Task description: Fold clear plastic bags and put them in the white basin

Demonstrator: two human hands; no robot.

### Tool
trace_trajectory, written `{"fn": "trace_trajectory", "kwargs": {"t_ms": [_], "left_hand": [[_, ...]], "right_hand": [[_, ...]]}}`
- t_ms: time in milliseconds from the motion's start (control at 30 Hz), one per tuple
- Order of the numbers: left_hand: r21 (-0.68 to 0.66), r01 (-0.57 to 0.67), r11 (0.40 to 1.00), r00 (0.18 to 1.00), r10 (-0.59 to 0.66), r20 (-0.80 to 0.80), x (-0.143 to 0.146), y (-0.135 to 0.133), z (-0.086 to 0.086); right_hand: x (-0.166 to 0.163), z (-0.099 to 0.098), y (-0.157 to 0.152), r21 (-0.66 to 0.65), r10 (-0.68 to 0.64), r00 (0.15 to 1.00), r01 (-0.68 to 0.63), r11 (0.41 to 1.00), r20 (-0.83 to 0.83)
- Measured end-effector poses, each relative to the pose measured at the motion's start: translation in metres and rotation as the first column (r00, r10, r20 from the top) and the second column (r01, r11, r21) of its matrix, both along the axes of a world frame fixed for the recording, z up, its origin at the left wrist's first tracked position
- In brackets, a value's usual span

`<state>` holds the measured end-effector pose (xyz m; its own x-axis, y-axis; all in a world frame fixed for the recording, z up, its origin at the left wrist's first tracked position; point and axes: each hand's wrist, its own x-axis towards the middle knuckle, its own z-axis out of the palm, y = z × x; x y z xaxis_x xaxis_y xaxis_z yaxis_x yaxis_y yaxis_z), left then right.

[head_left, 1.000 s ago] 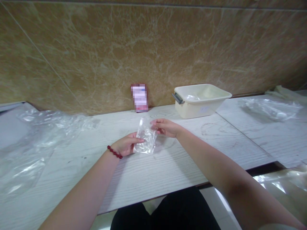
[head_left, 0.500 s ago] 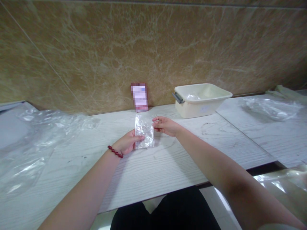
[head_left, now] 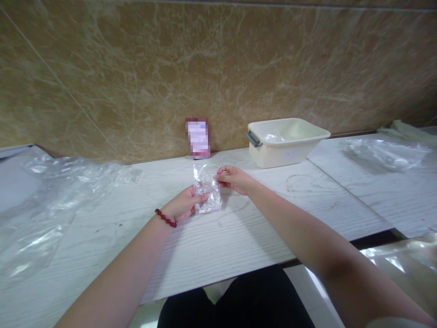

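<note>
While the left hand (head_left: 182,203) grips and the right hand (head_left: 237,180) pinches a clear bag (head_left: 206,177) left of the tub (head_left: 278,156), handling appears unfinished, with loose plastic (head_left: 273,137) inside the tub.

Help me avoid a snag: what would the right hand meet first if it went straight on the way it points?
The bag: the right hand points left across it, fingertips seemingly at its edge, though depth there is hard to judge.
</note>
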<state>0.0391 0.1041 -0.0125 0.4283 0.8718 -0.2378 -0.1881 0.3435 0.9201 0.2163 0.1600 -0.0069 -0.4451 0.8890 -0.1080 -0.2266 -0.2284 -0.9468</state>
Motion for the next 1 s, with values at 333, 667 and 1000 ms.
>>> {"fn": "trace_trajectory", "kwargs": {"t_ms": [333,667,1000], "left_hand": [[0.003,-0.057,0.998,0.998,0.057,0.017,0.0011,-0.0003,0.0055],[0.03,-0.145,0.989,0.989,0.145,0.001,0.0026,0.001,0.0028],[-0.025,-0.125,0.992,0.992,0.126,0.031,0.0076,-0.003,0.0056]], "right_hand": [[-0.0009,0.0005,0.0017,-0.113,-0.037,0.999,0.034,0.993,-0.022],[-0.0035,0.0039,-0.0041,0.01,0.007,0.999,-0.007,1.0,0.045],[-0.0064,-0.0009,-0.0037,0.145,-0.079,0.986,0.057,0.988,0.145]]}}
